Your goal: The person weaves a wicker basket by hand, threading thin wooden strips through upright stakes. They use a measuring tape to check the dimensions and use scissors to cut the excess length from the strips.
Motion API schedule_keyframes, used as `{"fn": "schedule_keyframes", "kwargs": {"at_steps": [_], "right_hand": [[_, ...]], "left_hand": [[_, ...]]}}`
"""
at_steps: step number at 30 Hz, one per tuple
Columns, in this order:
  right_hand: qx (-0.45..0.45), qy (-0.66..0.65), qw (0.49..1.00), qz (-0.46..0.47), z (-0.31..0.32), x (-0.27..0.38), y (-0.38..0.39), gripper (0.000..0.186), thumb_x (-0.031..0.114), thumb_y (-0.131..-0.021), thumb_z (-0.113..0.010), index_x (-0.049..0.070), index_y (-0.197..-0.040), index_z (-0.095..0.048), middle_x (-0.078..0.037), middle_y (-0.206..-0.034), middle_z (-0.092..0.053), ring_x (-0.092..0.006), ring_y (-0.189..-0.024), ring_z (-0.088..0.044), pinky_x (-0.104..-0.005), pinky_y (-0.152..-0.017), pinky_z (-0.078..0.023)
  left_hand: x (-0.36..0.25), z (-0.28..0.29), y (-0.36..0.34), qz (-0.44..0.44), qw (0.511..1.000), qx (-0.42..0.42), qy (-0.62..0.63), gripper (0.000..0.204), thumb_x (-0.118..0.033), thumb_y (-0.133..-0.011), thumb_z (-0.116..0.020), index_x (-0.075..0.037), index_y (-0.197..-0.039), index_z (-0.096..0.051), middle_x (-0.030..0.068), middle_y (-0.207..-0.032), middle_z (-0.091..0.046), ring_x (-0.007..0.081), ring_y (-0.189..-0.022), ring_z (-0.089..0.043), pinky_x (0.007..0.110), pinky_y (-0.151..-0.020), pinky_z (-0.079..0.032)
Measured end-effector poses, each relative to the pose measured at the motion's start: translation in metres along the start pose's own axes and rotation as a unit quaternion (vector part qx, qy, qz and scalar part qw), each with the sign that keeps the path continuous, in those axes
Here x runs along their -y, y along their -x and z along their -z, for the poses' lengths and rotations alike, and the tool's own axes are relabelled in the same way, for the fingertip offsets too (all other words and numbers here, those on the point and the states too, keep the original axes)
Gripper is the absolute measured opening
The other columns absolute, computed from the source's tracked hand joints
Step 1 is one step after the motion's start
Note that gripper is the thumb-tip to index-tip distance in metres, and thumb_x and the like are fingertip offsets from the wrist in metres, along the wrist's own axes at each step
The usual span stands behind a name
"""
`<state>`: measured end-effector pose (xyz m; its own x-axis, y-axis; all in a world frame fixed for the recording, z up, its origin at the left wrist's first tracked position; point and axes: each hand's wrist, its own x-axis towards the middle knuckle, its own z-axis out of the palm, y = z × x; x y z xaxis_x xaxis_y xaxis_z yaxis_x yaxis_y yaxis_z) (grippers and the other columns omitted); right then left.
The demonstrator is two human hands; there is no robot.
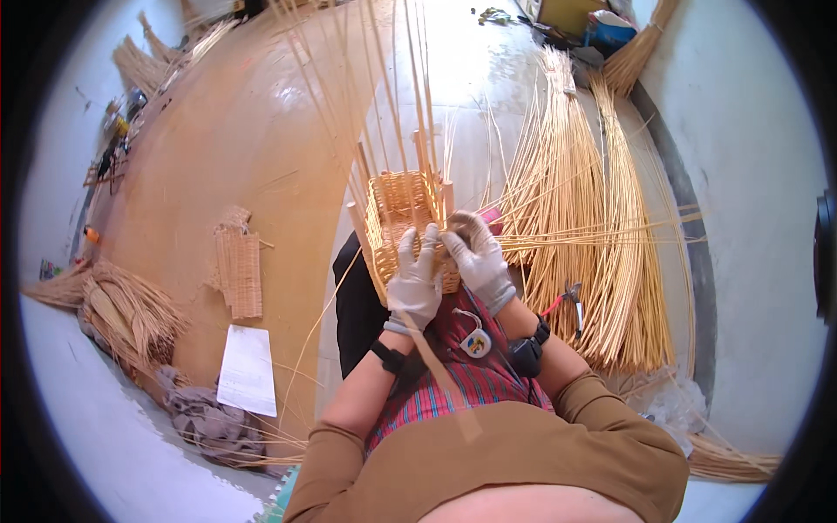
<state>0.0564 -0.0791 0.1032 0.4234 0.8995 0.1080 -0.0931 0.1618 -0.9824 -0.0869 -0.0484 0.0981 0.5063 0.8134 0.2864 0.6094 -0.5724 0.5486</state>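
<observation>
A small woven wicker basket rests on my lap with its hollow facing up. Wooden posts stand at its corners, and long upright wicker strands rise from its far part. White gloves cover both my hands. My left hand is closed at the basket's near right edge, fingertips pinched on a wicker strand. Close beside it, my right hand is also closed, thumb and finger on the wicker at the same edge. Several loose strands run off to the right from there. The fingers partly hide the weave.
Long wicker bundles lie on the floor at right, with red-handled cutters on them. At left are woven pieces, a white sheet, a grey cloth and another wicker bundle. A wall bounds the right side.
</observation>
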Motion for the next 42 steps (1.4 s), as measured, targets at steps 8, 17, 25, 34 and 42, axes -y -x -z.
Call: {"fn": "schedule_keyframes", "kwargs": {"at_steps": [8, 17, 25, 34, 42], "right_hand": [[0.005, 0.233, 0.947, 0.221, -0.046, 0.067, -0.025, 0.066, 0.006, -0.097, -0.060, 0.005, -0.158, -0.034, -0.019, -0.126, -0.068, -0.0315, -0.106, -0.070, -0.0398, -0.088, -0.057], [0.267, 0.169, 0.865, 0.391, -0.103, 0.069, 0.004, 0.037, 0.018, -0.090, -0.068, 0.012, -0.127, -0.068, -0.012, -0.110, -0.071, -0.0328, -0.104, -0.067, -0.0417, -0.094, -0.052], [0.265, 0.243, 0.903, 0.233, -0.103, 0.019, 0.054, 0.015, 0.024, -0.094, -0.067, 0.021, -0.108, -0.071, -0.008, -0.082, -0.068, -0.0313, -0.081, -0.066, -0.0431, -0.077, -0.051], [0.319, 0.149, 0.920, 0.173, -0.192, -0.007, 0.025, 0.014, 0.029, -0.097, -0.057, 0.019, -0.100, -0.066, -0.011, -0.085, -0.066, -0.0233, -0.085, -0.065, -0.0404, -0.081, -0.045], [0.172, 0.244, 0.931, 0.212, -0.151, 0.086, -0.109, 0.032, -0.004, -0.094, -0.054, 0.012, -0.117, -0.069, -0.007, -0.088, -0.069, -0.0120, -0.071, -0.062, -0.0281, -0.066, -0.054]], "left_hand": [[-0.007, 0.008, -0.001, -0.027, 0.999, -0.042, -0.011, 0.041, -0.017, -0.089, -0.072, -0.007, -0.127, -0.060, 0.0214, -0.137, -0.052, 0.0398, -0.096, -0.068, 0.047, -0.079, -0.058], [0.070, 0.031, 0.010, 0.019, 0.863, -0.232, 0.449, 0.017, -0.022, -0.104, -0.055, -0.006, -0.109, -0.055, 0.0103, -0.120, -0.063, 0.0242, -0.124, -0.058, 0.048, -0.114, -0.040], [0.104, 0.019, 0.008, -0.095, 0.977, -0.186, -0.044, 0.017, -0.034, -0.102, -0.054, -0.018, -0.101, -0.058, -0.0002, -0.128, -0.068, 0.0210, -0.137, -0.052, 0.053, -0.129, -0.007], [0.105, -0.005, 0.014, -0.010, 0.942, -0.260, 0.214, 0.030, -0.034, -0.092, -0.068, -0.012, -0.113, -0.068, 0.0076, -0.119, -0.069, 0.0264, -0.126, -0.056, 0.048, -0.117, -0.024], [0.141, 0.032, -0.069, -0.002, 0.987, -0.039, 0.158, 0.034, -0.035, -0.084, -0.079, -0.010, -0.105, -0.072, 0.0151, -0.102, -0.067, 0.0323, -0.103, -0.061, 0.046, -0.096, -0.045]]}}
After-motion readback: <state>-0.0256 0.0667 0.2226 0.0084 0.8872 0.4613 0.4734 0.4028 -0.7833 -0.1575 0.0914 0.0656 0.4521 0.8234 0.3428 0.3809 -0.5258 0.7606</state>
